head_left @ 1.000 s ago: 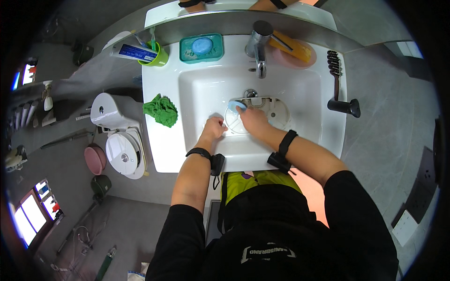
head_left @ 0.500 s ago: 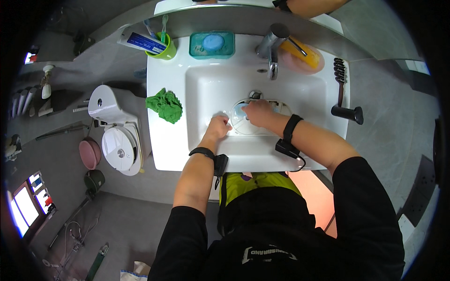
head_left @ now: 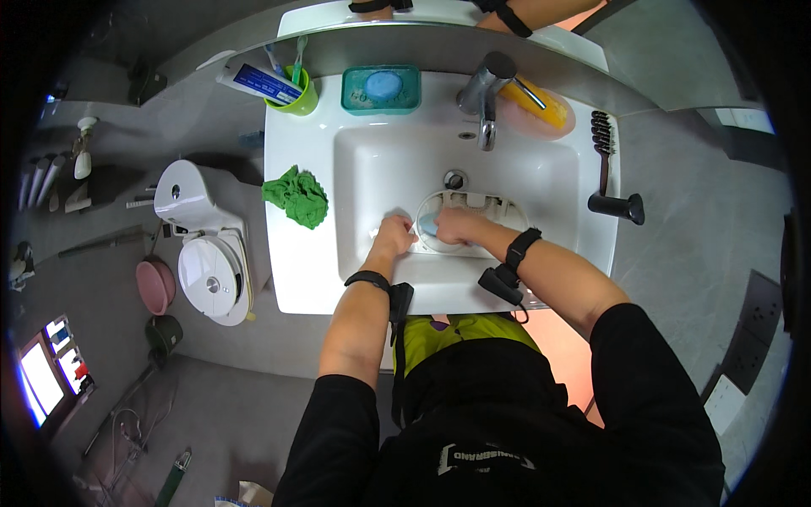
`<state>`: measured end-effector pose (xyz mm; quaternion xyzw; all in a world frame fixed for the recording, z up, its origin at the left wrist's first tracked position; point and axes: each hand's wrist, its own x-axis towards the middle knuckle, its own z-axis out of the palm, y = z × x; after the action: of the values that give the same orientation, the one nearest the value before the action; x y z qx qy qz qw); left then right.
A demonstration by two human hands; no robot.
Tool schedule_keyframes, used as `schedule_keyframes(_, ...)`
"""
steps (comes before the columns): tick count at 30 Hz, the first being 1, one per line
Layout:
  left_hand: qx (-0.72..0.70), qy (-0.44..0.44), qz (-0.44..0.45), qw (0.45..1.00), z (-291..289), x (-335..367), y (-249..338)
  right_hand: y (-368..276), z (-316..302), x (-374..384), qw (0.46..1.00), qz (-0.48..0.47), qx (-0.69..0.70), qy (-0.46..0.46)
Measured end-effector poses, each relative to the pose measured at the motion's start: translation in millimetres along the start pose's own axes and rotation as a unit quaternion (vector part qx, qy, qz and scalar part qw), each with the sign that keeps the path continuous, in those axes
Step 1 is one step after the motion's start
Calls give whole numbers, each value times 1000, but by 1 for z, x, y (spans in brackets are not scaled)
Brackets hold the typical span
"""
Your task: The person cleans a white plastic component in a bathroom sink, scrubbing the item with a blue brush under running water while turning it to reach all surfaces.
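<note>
Two hands (head_left: 456,226) partly hide the white piece (head_left: 438,243).

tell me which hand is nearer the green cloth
Left. The left hand is in the basin, right of and apart from the green cloth; the right hand is farther right, at the white piece.
</note>
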<state>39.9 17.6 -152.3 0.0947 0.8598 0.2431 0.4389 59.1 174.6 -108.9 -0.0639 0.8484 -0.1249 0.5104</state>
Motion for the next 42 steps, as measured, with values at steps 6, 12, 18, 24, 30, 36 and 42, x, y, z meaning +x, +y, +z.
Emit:
schedule_keyframes(6,-2,-2,22,1000,6,1,1,-13,30,-21,896,82,397,179)
schedule_keyframes(12,14,12,37,999,4,2,5,-19,39,-17,913,110,291,263)
schedule_keyframes(18,2,26,19,999,11,4,-3,13,31,-47,945,29,298,135)
schedule_keyframes(24,27,7,36,999,4,-1,6,46,44,-44,936,-25,250,247)
schedule_keyframes(30,10,3,20,1000,5,0,1,49,45,-42,939,-50,191,281)
schedule_keyframes(36,13,-2,20,1000,8,3,1,63,42,-57,963,-61,200,172)
schedule_keyframes(42,-17,6,20,1000,7,5,6,66,28,-45,947,-62,203,241)
